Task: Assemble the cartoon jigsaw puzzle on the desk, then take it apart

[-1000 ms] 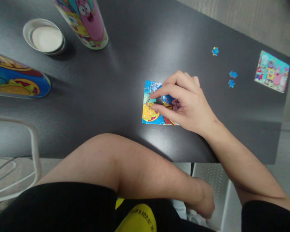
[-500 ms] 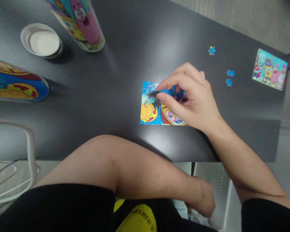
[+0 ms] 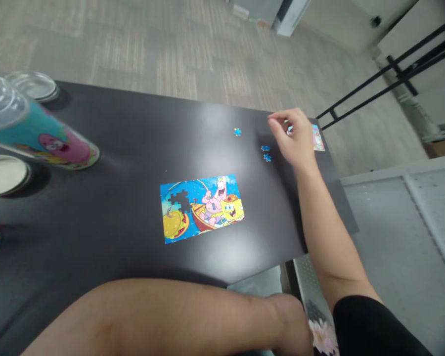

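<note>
A jigsaw puzzle [image 3: 222, 202] with a boat, a burger and cartoon figures lies flat on the dark table, a dark gap in its upper left part. Farther right, my right hand [image 3: 292, 138] is raised over the table, thumb and forefinger brought together; no piece shows between them. Behind it, partly covered, is a small picture card [image 3: 318, 138]. Two blue puzzle pieces, an upper one [image 3: 265, 148] and a lower one [image 3: 267, 157], rest left of that hand, with a third piece [image 3: 237, 132] beyond them. My left hand [image 3: 291, 321] hangs low past the table edge, its fingers hidden.
On the left stand a tall cartoon-printed canister [image 3: 59, 141], a clear-topped round lid [image 3: 35, 86] and a round white-topped container [image 3: 5, 175]. The dark table [image 3: 133, 133] ends at the far side above the carpet floor. Black metal bars [image 3: 378, 74] rise behind the right end.
My right hand has left the puzzle's gap and moved right to near the card. The view has tilted up, showing more floor. The loose pieces stay on the table.
</note>
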